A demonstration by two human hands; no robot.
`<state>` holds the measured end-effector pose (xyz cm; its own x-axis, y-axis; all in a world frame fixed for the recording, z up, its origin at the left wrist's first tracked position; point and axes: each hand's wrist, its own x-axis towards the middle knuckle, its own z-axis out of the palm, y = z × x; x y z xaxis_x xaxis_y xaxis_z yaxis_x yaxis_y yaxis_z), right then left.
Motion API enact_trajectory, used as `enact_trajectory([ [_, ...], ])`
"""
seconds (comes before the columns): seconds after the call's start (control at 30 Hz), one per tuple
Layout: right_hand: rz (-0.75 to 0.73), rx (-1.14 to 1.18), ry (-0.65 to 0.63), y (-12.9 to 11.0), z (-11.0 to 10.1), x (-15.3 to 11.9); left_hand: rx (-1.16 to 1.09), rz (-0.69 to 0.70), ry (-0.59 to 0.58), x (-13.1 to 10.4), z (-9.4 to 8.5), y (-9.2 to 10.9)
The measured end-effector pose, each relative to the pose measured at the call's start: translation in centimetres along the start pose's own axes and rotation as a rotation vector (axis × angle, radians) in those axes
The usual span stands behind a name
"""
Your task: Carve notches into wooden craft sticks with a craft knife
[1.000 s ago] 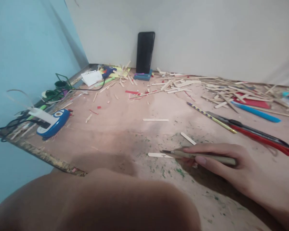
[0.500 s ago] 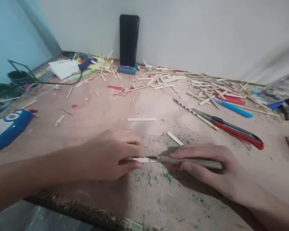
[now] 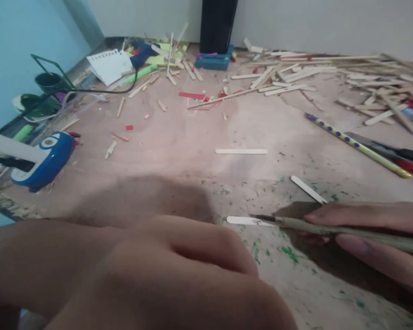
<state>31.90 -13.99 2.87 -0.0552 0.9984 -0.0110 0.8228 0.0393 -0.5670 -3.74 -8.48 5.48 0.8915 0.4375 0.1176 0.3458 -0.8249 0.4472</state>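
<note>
— Where is the stick now?

— The stick (image 3: 239, 220) lies flat on the tabletop (image 3: 179, 151), by the dark tip of the tool (image 3: 296, 223). The right hand (image 3: 395, 266) has a narrow grip: it holds the tool's pale handle between thumb and fingers.

— And the left hand (image 3: 179, 275)?

— It is large and near to the camera, with bent fingers, apart from the stick's visible part. Its fingertips do not show, so I cannot tell if its grip is wide, narrow or holding something.

— How will the stick handle, in your opinion?

— I judge it very light and quite stiff, because it looks like thin, flat wood. It should be dry in the fingers, but a sideways push could slide it easily. It may be fragile at the small dark mark near the tool's tip. I would press down its rounded left end and leave the fingers away from this tip.

— What is difficult to see?

— The stick's right end is hidden below the tool and the right hand. I also cannot say if the tip touches the wood or is just above it. The left hand is blurred. The picture's edges cut the right hand, the cutter (image 3: 411, 156) and the top of the phone (image 3: 217, 25).
</note>
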Motion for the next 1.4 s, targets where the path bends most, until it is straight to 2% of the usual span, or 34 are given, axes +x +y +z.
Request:
enact_trajectory([
  [0.07, 0.013, 0.098, -0.001, -0.3, 0.1, 0.1, -0.002, 0.002, -0.004, 0.4, 0.6, -0.5],
  [0.2, -0.036, 0.331, -0.068, -0.6, 0.4, 0.2, -0.008, 0.044, 0.028, 2.9, 2.6, -1.1],
  [0.33, -0.076, 0.391, -0.141, -0.8, 0.3, 0.3, -0.005, 0.062, 0.064, 4.5, 3.6, -1.0],
  [0.57, -0.080, 0.408, -0.168, -0.8, 0.2, 0.4, -0.035, 0.067, 0.025, 4.4, 3.9, -1.9],
  [0.73, -0.089, 0.409, -0.161, -0.7, 0.2, 0.3, -0.088, 0.126, 0.173, 4.4, 5.3, -2.8],
  [0.8, -0.111, 0.405, -0.144, -0.7, 0.2, 0.4, -0.097, 0.149, 0.178, 4.5, 5.7, -3.0],
  [1.13, -0.270, 0.438, -0.187, -0.8, 0.4, 0.6, -0.104, 0.122, 0.132, 4.3, 5.4, -2.8],
  [1.23, -0.235, 0.462, -0.160, -0.9, 0.6, 0.4, -0.096, 0.114, 0.127, 4.3, 5.3, -2.6],
  [1.4, -0.123, 0.505, -0.212, -0.5, 0.9, 0.1, -0.065, 0.139, 0.160, 4.5, 5.1, -2.3],
])
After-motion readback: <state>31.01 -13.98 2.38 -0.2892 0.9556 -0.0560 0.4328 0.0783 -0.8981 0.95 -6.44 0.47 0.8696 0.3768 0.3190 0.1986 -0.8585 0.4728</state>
